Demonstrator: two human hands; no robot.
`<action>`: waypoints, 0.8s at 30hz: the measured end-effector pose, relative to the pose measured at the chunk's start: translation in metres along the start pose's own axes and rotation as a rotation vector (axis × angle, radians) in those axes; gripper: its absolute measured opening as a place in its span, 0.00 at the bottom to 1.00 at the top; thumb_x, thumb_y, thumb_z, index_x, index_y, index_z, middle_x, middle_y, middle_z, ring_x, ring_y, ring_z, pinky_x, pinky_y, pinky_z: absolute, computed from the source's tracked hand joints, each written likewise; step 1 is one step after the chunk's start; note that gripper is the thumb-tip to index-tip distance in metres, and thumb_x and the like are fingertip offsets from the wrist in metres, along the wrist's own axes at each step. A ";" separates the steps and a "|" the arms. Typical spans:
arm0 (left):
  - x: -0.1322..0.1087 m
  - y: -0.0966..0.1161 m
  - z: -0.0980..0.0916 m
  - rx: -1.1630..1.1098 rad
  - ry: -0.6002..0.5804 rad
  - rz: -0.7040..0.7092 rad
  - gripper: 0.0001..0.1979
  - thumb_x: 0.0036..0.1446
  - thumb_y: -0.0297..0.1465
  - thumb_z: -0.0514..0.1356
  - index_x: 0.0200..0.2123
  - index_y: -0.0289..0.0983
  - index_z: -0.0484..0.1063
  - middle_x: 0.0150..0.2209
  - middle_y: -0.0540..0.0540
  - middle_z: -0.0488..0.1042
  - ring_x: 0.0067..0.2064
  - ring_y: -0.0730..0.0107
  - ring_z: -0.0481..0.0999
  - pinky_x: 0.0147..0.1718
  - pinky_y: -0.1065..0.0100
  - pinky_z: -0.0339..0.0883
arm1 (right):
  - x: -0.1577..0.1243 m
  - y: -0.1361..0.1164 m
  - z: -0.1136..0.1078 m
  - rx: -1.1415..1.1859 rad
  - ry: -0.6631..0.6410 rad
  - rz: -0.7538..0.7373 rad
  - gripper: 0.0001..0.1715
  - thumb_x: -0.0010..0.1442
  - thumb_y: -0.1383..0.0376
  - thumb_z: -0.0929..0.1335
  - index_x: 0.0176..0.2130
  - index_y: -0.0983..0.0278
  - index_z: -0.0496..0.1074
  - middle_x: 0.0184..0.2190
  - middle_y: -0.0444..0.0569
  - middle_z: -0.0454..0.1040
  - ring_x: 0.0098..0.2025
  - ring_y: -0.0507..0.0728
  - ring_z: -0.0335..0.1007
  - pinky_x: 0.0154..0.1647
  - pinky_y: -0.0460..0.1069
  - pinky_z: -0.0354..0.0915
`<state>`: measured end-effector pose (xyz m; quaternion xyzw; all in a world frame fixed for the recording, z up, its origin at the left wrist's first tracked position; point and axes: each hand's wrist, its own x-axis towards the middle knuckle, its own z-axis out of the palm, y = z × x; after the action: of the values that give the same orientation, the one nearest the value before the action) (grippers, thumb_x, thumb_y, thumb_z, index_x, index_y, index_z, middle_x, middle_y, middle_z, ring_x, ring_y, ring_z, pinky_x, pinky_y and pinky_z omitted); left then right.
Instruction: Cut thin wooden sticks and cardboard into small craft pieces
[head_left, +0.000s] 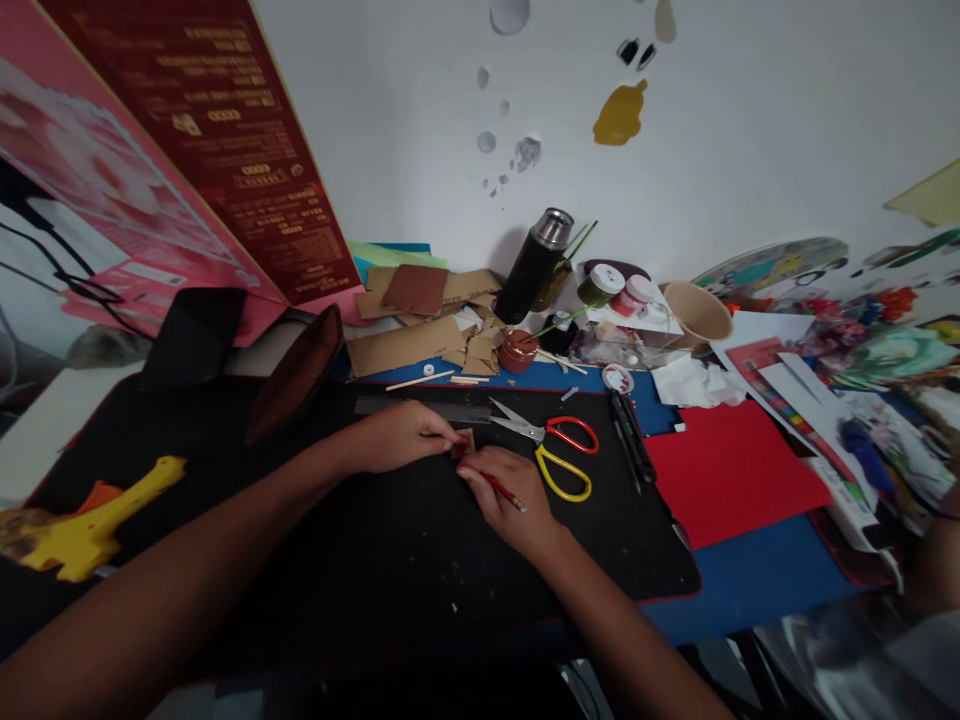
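Note:
My right hand [517,500] is closed around a red pencil [504,490], whose blunt end points down and to the right, while its tip is hidden near my left fingers. With its fingertips together, my left hand [401,437] pinches a small brown piece [468,438] that looks like cardboard. Both hands meet over the black mat [375,560]. Scissors with one red and one yellow handle [553,445] lie spread just right of my hands. Behind my left hand is a grey ruler [450,411], partly covered by it.
Cardboard scraps [405,345], a black thermos [529,270] and paint jars [519,350] stand along the wall. A black cutter-like tool [631,440] and red paper [735,470] lie to the right. A yellow glue gun [112,525] is at left. Another person's arm [934,555] shows at right.

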<state>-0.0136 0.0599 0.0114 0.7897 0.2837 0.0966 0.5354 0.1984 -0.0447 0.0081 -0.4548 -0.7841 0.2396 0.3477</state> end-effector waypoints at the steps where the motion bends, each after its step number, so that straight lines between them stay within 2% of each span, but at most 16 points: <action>1: 0.000 -0.001 0.000 -0.003 -0.001 0.000 0.15 0.66 0.34 0.57 0.47 0.41 0.83 0.46 0.46 0.85 0.46 0.64 0.83 0.46 0.67 0.72 | 0.000 0.000 0.000 -0.005 -0.010 0.002 0.13 0.74 0.61 0.64 0.41 0.61 0.77 0.36 0.51 0.82 0.37 0.58 0.78 0.43 0.52 0.72; 7: 0.002 -0.001 -0.002 -0.034 -0.019 0.006 0.16 0.65 0.31 0.57 0.50 0.43 0.82 0.48 0.47 0.85 0.48 0.64 0.83 0.49 0.66 0.72 | 0.001 0.001 0.001 -0.050 -0.085 -0.013 0.12 0.74 0.62 0.64 0.44 0.60 0.77 0.40 0.52 0.81 0.41 0.58 0.78 0.46 0.52 0.72; 24: 0.002 0.000 -0.001 -0.047 0.004 -0.014 0.15 0.66 0.33 0.57 0.49 0.42 0.82 0.50 0.46 0.84 0.50 0.64 0.83 0.51 0.65 0.72 | 0.002 -0.002 0.002 -0.047 -0.066 -0.009 0.12 0.74 0.62 0.63 0.43 0.60 0.76 0.39 0.52 0.82 0.41 0.58 0.78 0.46 0.53 0.71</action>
<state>-0.0128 0.0614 0.0113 0.7746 0.2883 0.1010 0.5538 0.1953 -0.0437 0.0094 -0.4512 -0.8026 0.2342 0.3121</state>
